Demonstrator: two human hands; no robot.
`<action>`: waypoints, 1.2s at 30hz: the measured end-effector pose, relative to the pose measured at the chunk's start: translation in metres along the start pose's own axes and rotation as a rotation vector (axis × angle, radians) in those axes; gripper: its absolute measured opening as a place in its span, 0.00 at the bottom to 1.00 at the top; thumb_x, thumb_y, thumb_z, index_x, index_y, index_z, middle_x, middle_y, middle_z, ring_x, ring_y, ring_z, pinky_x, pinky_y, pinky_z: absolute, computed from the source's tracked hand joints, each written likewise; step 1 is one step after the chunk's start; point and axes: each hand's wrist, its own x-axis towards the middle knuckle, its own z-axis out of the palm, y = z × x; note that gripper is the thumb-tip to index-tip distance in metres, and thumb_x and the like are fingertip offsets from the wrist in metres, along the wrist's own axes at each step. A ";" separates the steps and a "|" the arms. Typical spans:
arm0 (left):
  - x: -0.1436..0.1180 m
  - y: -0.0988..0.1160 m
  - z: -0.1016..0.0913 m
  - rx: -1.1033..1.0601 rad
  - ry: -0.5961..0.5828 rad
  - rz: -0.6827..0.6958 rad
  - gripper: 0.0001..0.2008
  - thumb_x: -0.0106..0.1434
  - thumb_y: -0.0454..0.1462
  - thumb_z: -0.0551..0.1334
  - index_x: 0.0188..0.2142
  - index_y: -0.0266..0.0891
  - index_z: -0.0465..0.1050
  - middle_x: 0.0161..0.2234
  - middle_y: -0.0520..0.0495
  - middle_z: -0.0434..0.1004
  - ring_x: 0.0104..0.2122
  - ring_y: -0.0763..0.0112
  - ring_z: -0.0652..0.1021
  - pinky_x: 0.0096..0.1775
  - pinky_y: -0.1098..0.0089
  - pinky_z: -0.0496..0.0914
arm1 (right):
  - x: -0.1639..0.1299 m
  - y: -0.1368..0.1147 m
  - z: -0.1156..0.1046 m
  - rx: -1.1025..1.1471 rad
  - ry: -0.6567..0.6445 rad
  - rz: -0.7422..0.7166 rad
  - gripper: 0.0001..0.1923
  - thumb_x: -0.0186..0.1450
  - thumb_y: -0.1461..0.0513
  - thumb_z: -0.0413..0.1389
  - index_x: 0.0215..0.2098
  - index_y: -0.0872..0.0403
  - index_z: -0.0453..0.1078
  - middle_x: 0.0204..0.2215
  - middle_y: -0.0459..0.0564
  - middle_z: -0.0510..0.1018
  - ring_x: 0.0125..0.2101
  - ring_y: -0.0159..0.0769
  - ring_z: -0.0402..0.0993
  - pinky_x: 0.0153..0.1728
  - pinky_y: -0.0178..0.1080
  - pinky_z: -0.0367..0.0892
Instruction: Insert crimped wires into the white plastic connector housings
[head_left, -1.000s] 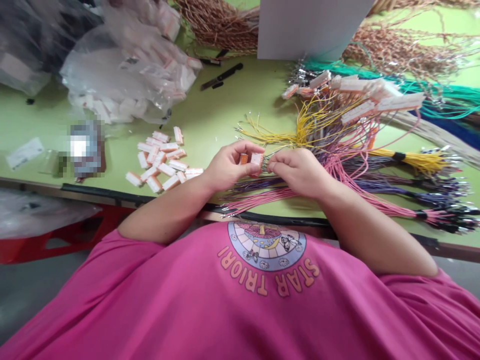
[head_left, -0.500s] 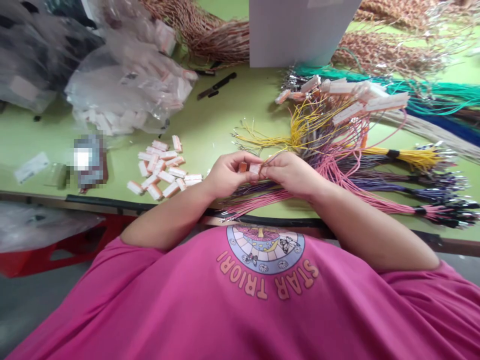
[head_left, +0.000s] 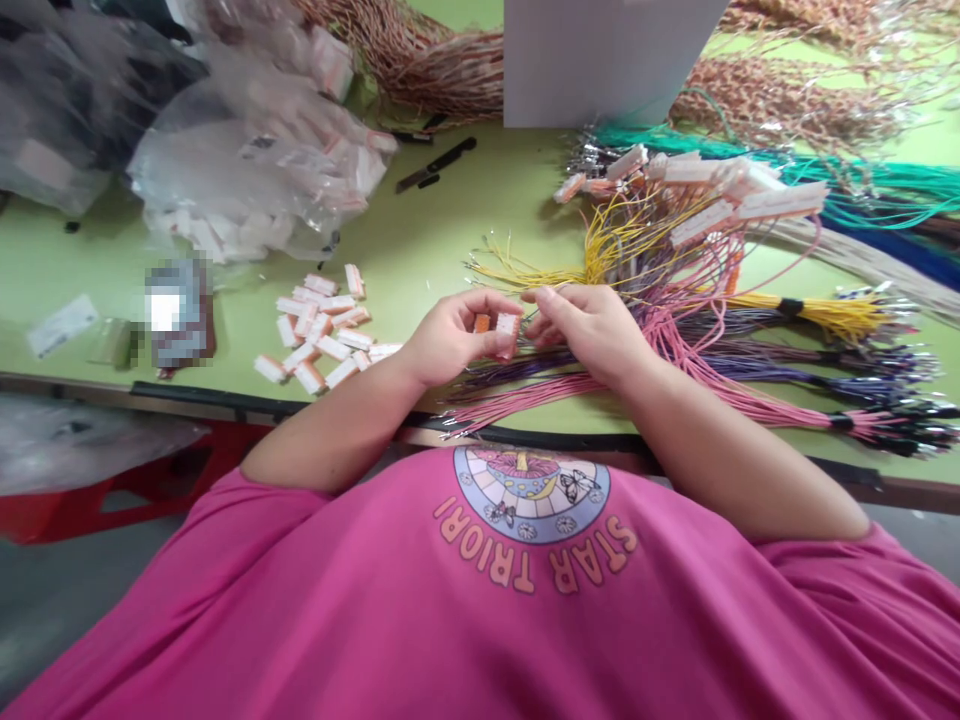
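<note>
My left hand [head_left: 457, 335] holds a small connector housing [head_left: 508, 328], white with orange, between thumb and fingers. An orange end also shows inside the curl of that hand. Close to its right, my right hand [head_left: 589, 325] hovers over the wires with its fingers loosely bent and apart, and I see nothing gripped in them. Purple wires [head_left: 517, 372] and pink wires [head_left: 517, 402] run beneath both hands. Yellow wires [head_left: 532, 275] with bare metal terminals spread out just beyond them. To the left lies a loose pile of white-and-orange connector housings [head_left: 322, 325].
Behind the pile sits a clear plastic bag [head_left: 255, 170] of housings. A black-handled knife [head_left: 442, 163] lies on the green table [head_left: 427, 235]. Wired housings [head_left: 690, 172] rest on the bundles at right, near green wires [head_left: 885, 180]. A grey panel [head_left: 592, 70] stands at the back.
My right hand has drawn slightly away from the housing and its fingers have loosened. The housing stays in my left hand, with more of its white face showing.
</note>
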 end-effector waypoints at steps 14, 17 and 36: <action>0.009 0.001 -0.010 -0.002 0.256 -0.049 0.16 0.52 0.31 0.69 0.42 0.37 0.73 0.28 0.53 0.75 0.25 0.76 0.76 0.30 0.72 0.75 | -0.014 -0.020 -0.033 -0.660 0.002 -0.270 0.15 0.69 0.59 0.51 0.31 0.55 0.78 0.29 0.50 0.80 0.34 0.38 0.76 0.37 0.39 0.65; 0.010 0.001 -0.011 0.032 0.269 -0.049 0.17 0.54 0.31 0.68 0.44 0.37 0.73 0.31 0.51 0.75 0.27 0.77 0.76 0.30 0.73 0.75 | -0.021 -0.024 -0.038 -0.959 -0.258 -0.416 0.12 0.66 0.65 0.52 0.32 0.54 0.78 0.33 0.51 0.81 0.35 0.38 0.75 0.36 0.38 0.63; 0.009 0.000 -0.012 0.066 0.218 -0.032 0.16 0.56 0.31 0.67 0.45 0.38 0.72 0.31 0.51 0.75 0.28 0.75 0.76 0.30 0.72 0.74 | -0.013 -0.013 -0.024 -1.244 -0.445 -0.429 0.11 0.66 0.64 0.50 0.34 0.56 0.76 0.34 0.55 0.80 0.31 0.39 0.72 0.29 0.39 0.52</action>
